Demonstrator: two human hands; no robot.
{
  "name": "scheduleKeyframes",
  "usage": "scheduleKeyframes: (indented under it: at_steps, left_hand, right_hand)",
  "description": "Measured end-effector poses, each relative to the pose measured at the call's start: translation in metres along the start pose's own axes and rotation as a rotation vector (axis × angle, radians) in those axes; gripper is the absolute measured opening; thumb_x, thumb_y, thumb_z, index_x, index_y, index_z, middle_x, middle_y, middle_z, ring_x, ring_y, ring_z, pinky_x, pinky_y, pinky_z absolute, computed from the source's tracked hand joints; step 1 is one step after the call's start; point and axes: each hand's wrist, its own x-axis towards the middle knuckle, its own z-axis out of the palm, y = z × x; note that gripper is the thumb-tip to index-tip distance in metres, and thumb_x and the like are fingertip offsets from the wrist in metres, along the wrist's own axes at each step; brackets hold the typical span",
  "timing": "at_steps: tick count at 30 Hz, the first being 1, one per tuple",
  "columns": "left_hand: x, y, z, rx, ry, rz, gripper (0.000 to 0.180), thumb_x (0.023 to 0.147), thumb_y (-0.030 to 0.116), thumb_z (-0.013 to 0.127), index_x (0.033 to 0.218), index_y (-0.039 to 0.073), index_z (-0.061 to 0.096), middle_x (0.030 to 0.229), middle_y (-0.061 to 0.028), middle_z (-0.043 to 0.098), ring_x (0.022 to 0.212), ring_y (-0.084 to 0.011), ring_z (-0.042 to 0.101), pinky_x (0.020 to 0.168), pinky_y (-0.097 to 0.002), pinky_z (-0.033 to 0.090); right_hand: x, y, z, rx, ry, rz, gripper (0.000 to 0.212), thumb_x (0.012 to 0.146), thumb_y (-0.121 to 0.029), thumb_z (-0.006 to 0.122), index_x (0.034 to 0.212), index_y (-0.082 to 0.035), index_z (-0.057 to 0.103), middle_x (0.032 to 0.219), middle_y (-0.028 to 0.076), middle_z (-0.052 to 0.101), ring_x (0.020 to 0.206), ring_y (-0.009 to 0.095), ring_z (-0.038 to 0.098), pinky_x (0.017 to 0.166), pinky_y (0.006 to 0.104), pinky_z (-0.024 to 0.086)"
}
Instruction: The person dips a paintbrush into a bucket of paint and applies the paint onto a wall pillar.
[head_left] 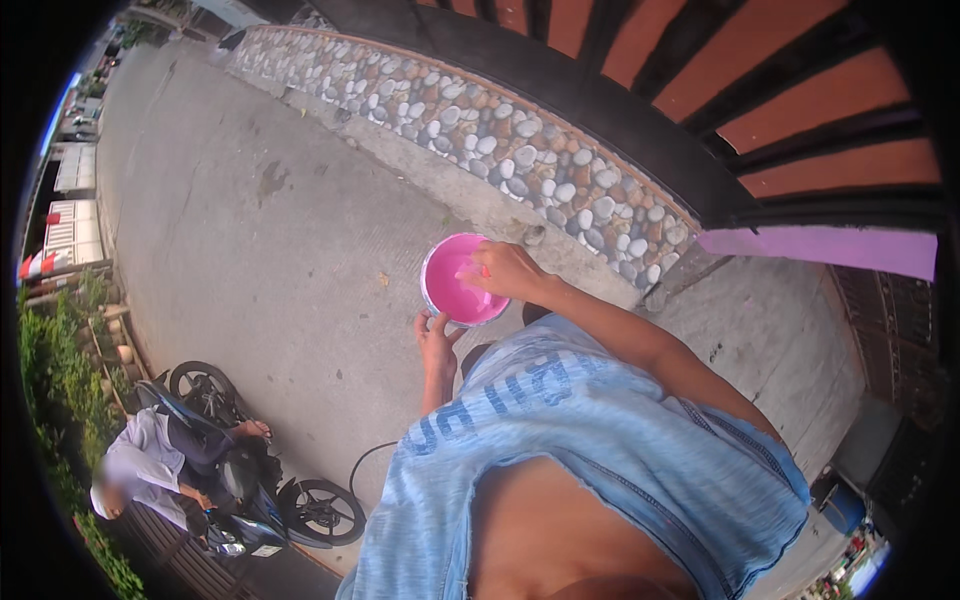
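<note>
A round bucket [440,279], bright pink inside with a pale rim, is in front of my body. My left hand [436,347] is at its near left rim, thumb and fingers gripping the edge. Over the right side of the opening reaches my right hand [508,270], its fingers curled and pointing down into the bucket. A small orange-red spot shows by those fingers. Whatever the fingertips hold is too small to make out. Lighter pink patches show on the bucket's inside, below the right hand.
Grey concrete road [270,200] stretches ahead and left. A pebble-faced low wall [480,130] runs along the right, below a black and orange gate [700,70]. At lower left a person [150,450] sits on a parked motorcycle [245,480] beside green plants [60,370].
</note>
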Motion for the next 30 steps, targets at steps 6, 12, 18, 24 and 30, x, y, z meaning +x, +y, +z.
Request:
scheduleKeyframes:
  at_steps: [6,12,18,24,30]
  left_hand:
    - [0.055,0.081,0.028,-0.108,0.041,0.030,0.019,0.085,0.006,0.057,0.099,0.011,0.046,0.091,-0.0040,0.057,0.083,-0.0136,0.058,0.075,-0.0426,0.055]
    - [0.127,0.140,0.025,-0.198,0.041,0.084,0.021,0.085,0.007,0.058,0.100,0.010,0.044,0.095,-0.0056,0.057,0.087,-0.0169,0.059,0.072,-0.0391,0.055]
    - [0.208,0.201,-0.018,-0.255,0.029,0.071,0.016,0.085,0.007,0.056,0.098,0.010,0.047,0.092,-0.0055,0.057,0.086,-0.0148,0.059,0.072,-0.0390,0.057]
    - [0.290,0.304,-0.068,-0.223,0.036,0.028,0.016,0.086,0.007,0.056,0.098,0.008,0.047,0.096,-0.0074,0.058,0.088,-0.0174,0.061,0.067,-0.0350,0.058]
    - [0.371,0.412,-0.115,-0.262,0.078,0.126,0.016,0.086,0.008,0.058,0.097,0.008,0.047,0.096,-0.0086,0.058,0.087,-0.0174,0.062,0.069,-0.0361,0.058]
  right_hand:
    - [0.109,-0.006,-0.024,0.033,-0.117,-0.042,0.039,0.081,-0.035,0.068,0.071,0.002,0.061,0.078,0.019,0.060,0.069,0.035,0.062,0.062,0.0431,0.050]
    - [0.210,-0.018,-0.006,0.004,-0.206,-0.072,0.037,0.080,-0.033,0.069,0.074,0.003,0.062,0.077,0.019,0.060,0.070,0.035,0.062,0.064,0.0431,0.050]
    - [0.312,-0.032,0.052,-0.087,-0.205,-0.108,0.033,0.078,-0.030,0.071,0.076,0.002,0.063,0.079,0.019,0.060,0.071,0.035,0.061,0.064,0.0429,0.049]
    - [0.434,-0.075,0.106,-0.172,-0.302,-0.097,0.029,0.076,-0.025,0.071,0.081,0.003,0.065,0.084,0.022,0.061,0.077,0.038,0.063,0.069,0.0442,0.051]
    - [0.561,-0.112,0.150,-0.172,-0.276,-0.135,0.024,0.076,-0.021,0.071,0.079,0.002,0.065,0.084,0.019,0.060,0.075,0.035,0.063,0.066,0.0434,0.050]
